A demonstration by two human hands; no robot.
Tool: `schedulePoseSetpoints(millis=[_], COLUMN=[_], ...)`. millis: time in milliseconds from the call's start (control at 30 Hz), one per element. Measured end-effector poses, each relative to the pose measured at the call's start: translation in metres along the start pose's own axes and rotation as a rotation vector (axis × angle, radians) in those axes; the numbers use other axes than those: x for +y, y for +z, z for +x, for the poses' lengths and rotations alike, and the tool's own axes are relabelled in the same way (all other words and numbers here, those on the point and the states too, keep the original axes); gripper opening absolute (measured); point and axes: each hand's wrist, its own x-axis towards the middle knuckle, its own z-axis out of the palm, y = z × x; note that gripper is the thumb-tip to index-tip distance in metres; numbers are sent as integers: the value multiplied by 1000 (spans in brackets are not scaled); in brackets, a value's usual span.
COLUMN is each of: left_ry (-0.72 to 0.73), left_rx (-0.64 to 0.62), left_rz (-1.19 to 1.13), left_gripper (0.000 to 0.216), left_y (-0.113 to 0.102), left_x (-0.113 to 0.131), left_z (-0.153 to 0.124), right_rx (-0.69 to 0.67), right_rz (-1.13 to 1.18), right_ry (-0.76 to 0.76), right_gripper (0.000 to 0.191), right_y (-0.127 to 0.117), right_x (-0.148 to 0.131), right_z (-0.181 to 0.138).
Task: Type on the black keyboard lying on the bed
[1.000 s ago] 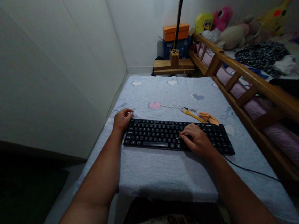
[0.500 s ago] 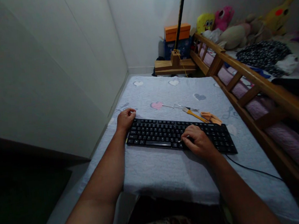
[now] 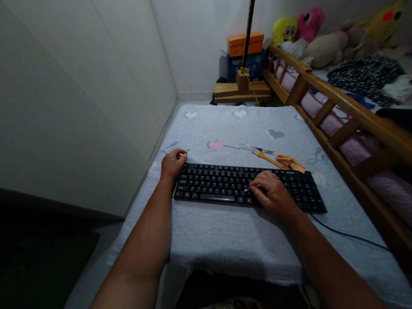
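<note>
A black keyboard point(image 3: 215, 182) lies across the cloth-covered table in front of me. At its far left corner my left hand point(image 3: 173, 165) is closed against the edge, the fingers curled together. My right hand point(image 3: 272, 194) is over the right half of the keys, thumb and fingertips pinched. Out of that pinch a short, thin white end of what looks like a cotton swab point(image 3: 247, 190) points left onto the keys. The rest of the swab is hidden by my fingers.
Behind the keyboard lie a thin white stick point(image 3: 231, 146), a wire tool point(image 3: 247, 146), a yellow-handled brush point(image 3: 267, 158) and a folded orange cloth point(image 3: 291, 162). A black cable point(image 3: 346, 232) runs off to the right. A wooden bed rail point(image 3: 346, 108) borders the table's right side.
The swab's tip has shifted slightly up and to the left over the keys, with my right hand barely moving. My left hand and the keyboard stay in place.
</note>
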Motion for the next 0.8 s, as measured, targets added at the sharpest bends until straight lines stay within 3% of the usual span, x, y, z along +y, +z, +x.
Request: schedulePoseSetpoints(millis=[500,800], left_ry=[15,17], left_rx=[9,2], left_rz=[-5,-6], left_gripper=[34,33], left_y=[3,2], left_x=[-7,-4], left_z=[3,3], right_rx=[-31,30], right_rz=[22,-17], right_ry=[-37,-4], right_gripper=[13,12], right_y=[-1,1], right_x=[-7,-2], right_z=[-1,-1])
